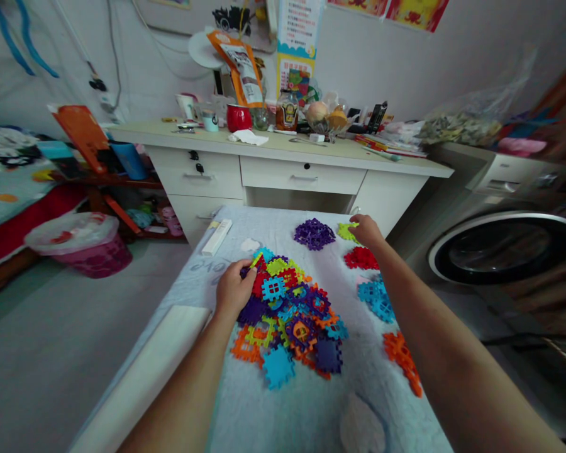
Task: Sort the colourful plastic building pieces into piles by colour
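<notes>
My left hand [233, 290] is closed at the left edge of a mixed heap of plastic interlocking tiles [273, 288], pinching a yellow-green tile [257, 260] between thumb and fingers. The heap mixes blue, purple, red, orange and yellow-green squares with notched edges. At the far right of the cloth, my right hand [368, 231] closes its fingertips on a yellow-green tile [348, 231]. Near that hand lie a purple tile pile [314, 234] and a red tile pile [361, 258]. Closer to me, partly behind my right forearm, are a blue pile [376, 298] and an orange pile [402, 360].
A pale cloth [306, 409] covers the table. Along its left side are a small white box [217, 237] and a long white bar [155, 371]. Beyond stands a cluttered white desk [302, 173]. A washing machine [495, 207] is at right, a pink bin [87, 251] at left.
</notes>
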